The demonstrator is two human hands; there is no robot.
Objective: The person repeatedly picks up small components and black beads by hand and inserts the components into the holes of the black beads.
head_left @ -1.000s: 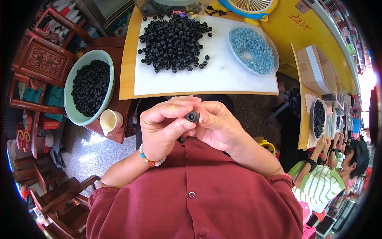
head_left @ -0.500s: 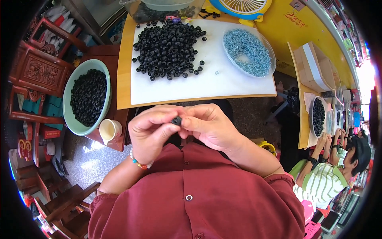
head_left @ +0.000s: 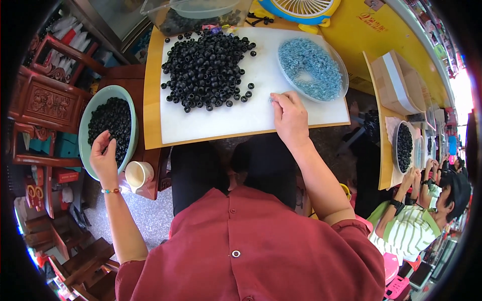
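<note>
My left hand (head_left: 104, 158) hangs over the pale green bowl (head_left: 133, 113) of black beads (head_left: 111, 116), its thumb and fingers apart and nothing visible between them. On the white-topped table, my right hand (head_left: 290, 116) pinches a small clear-blue piece (head_left: 271, 100) between thumb and forefinger. Beyond that hand sits a clear oval tray (head_left: 344, 80) of small light-blue translucent pieces (head_left: 311, 65). A heap of round black beads with holes (head_left: 203, 70) covers the table's left half, with a few strays beside it.
A cream cup (head_left: 139, 174) stands beside the bowl. A clear bin (head_left: 165, 20) and a blue-and-yellow fan (head_left: 301, 10) are at the table's far side. At right, another person (head_left: 411, 215) works at a table with a cardboard box (head_left: 399, 83).
My hands, together around a black piece before, have parted. The left went out over the bowl without the black piece visible; the right reached forward onto the table and pinches a clear-blue piece.
</note>
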